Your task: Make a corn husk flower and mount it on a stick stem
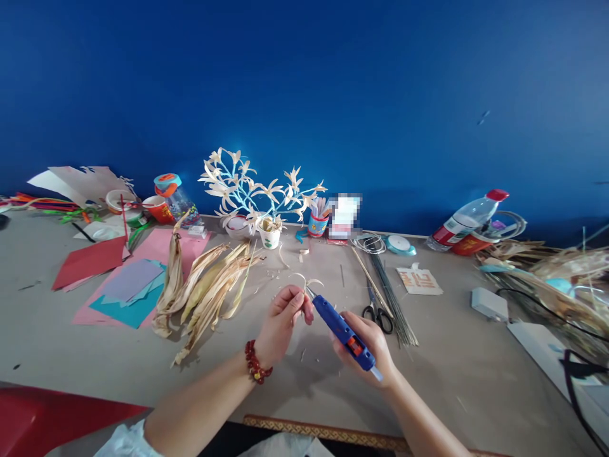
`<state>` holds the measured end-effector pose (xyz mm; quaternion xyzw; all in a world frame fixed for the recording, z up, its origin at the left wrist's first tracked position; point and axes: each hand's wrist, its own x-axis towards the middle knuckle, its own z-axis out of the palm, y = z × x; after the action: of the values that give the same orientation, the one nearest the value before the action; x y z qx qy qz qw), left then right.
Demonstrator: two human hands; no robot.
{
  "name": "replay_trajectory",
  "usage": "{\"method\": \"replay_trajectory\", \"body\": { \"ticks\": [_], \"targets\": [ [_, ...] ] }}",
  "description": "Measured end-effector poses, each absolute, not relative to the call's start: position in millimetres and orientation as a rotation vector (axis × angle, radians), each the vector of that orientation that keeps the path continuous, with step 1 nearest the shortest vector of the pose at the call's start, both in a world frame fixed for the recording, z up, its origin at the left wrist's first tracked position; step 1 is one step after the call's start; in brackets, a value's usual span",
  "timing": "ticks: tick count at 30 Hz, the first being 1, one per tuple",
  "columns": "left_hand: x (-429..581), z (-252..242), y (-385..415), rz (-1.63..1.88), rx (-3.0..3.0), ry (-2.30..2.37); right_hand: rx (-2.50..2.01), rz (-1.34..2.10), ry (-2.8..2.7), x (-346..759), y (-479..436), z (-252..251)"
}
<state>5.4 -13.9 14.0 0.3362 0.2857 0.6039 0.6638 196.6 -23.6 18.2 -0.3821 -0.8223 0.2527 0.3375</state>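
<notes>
My right hand [366, 346] is wrapped round a blue hot glue gun [340, 327], a clear glue stick poking out of its rear end. Its nozzle points up and left, at or very near a small pale flower of curled husk strips [307, 282]. That flower is pinched between thumb and fingers of my left hand [288, 311]; its lower part is hidden by the fingers. A bead bracelet sits on my left wrist. Behind both hands stands a white cup [269, 235] with blue-stemmed branches carrying several husk flowers [271, 190].
Dried corn husks [209, 285] and coloured paper sheets [128, 285] lie to the left. On the right are black-handled scissors [378, 317], a bundle of wires [392, 304], a ribbon roll [399, 244], a tilted plastic bottle [464, 222] and a white box [489, 304] with a cable.
</notes>
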Motion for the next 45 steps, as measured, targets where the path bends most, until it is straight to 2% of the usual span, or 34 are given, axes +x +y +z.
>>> {"method": "replay_trajectory", "body": {
  "ticks": [45],
  "targets": [
    [4.9, 8.6, -11.6, 1.376, 0.741, 0.697, -0.967, 0.570, -2.173, 196.7, -23.3, 10.8]
  ]
}}
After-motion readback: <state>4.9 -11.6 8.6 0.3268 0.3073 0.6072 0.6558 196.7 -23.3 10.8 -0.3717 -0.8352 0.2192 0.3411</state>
